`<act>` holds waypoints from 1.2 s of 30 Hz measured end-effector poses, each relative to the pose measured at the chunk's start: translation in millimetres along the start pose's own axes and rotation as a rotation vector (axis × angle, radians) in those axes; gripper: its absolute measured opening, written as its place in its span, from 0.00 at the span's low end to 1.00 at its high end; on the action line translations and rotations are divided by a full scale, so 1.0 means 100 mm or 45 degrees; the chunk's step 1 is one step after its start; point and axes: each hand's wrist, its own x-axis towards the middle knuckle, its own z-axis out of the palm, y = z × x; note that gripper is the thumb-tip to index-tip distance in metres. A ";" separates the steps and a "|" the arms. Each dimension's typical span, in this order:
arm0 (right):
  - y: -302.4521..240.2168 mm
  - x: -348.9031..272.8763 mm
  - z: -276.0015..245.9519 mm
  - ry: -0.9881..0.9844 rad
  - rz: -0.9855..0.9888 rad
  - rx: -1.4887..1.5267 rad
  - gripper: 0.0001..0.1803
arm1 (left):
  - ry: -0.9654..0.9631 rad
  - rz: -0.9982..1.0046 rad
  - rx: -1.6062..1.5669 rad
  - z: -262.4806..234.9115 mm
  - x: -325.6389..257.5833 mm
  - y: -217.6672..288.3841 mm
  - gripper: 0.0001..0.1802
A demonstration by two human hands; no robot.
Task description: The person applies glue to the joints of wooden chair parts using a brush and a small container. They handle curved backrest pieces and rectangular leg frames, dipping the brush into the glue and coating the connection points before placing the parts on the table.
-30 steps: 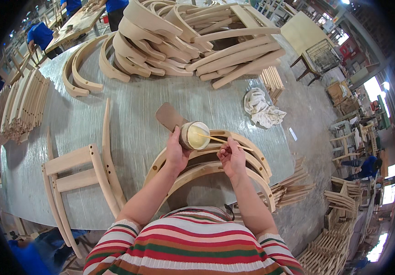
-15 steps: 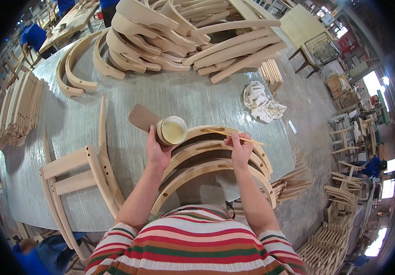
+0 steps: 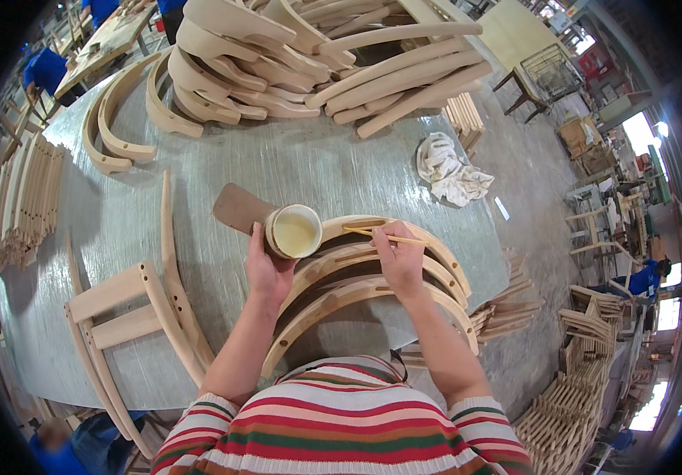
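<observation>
My left hand [image 3: 268, 271] is closed around a round cup [image 3: 293, 231] of pale yellow liquid. A flat brown paddle-like piece [image 3: 238, 207] sticks out from the cup's left side; how it is joined cannot be seen. Pinched in my right hand [image 3: 399, 260] is a thin wooden stick [image 3: 411, 239]. Its tip is at the dark slot in the farthest curved wooden rail [image 3: 438, 252]. A middle curved rail [image 3: 313, 273] and a nearest curved rail [image 3: 297, 326] lie in front of that one, each with a slot on top and holes near its ends.
A wooden chair frame [image 3: 111, 294] stands left of my arm on the grey table [image 3: 222, 158]. Curved parts [image 3: 230, 71] are heaped at the back, slats [image 3: 28, 190] at the far left. A white cloth [image 3: 448, 174] lies at right. Blue-clad people [image 3: 44, 70] work beyond.
My right hand has moved left and slightly down with the stick, bringing its tip to the left along the far rail's slot. The cup is still in my left hand, tilted slightly differently.
</observation>
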 end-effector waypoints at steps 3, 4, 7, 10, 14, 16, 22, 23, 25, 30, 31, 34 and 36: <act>-0.17 0.05 -0.20 -0.078 -0.122 -0.384 0.06 | 0.019 0.001 -0.012 0.01 -0.04 0.07 0.24; -0.20 0.08 -0.27 -0.089 -0.171 -0.485 0.06 | 0.023 -0.013 -0.021 0.00 -0.04 0.10 0.24; -0.22 0.17 -0.37 -0.122 -0.075 -0.613 0.05 | 0.011 -0.027 -0.035 0.01 -0.04 0.13 0.23; -0.26 0.17 -0.14 -0.147 -0.036 -0.384 0.05 | 0.028 -0.027 -0.037 0.03 0.00 0.11 0.23; -0.32 0.16 -0.08 -0.181 0.006 -0.255 0.06 | 0.012 -0.041 -0.067 0.02 0.05 0.10 0.23; -0.35 0.19 -0.22 -0.200 0.100 -0.369 0.06 | 0.023 -0.012 -0.061 0.03 0.05 0.13 0.24; -0.33 0.26 -0.42 -0.180 -0.091 -0.597 0.04 | 0.037 -0.055 -0.084 -0.02 0.07 0.13 0.25; -0.33 0.27 -0.39 -0.179 -0.118 -0.607 0.04 | 0.067 -0.074 -0.079 0.00 0.06 0.15 0.26; -0.32 0.28 -0.34 -0.179 -0.171 -0.628 0.04 | -0.001 -0.065 -0.093 -0.02 0.07 0.13 0.24; -0.32 0.18 -0.04 -0.211 -0.338 -0.349 0.03 | 0.009 -0.064 -0.051 0.00 0.04 0.12 0.23; -0.32 0.17 -0.01 -0.221 -0.371 -0.248 0.03 | -0.003 -0.062 -0.046 -0.02 0.04 0.10 0.23; -0.21 0.11 -0.04 -0.177 -0.304 -0.289 0.04 | -0.046 -0.046 -0.047 0.00 0.01 0.09 0.22; -0.03 0.09 -0.22 -0.126 0.138 -0.117 0.07 | -0.059 -0.022 -0.036 0.01 -0.03 0.08 0.22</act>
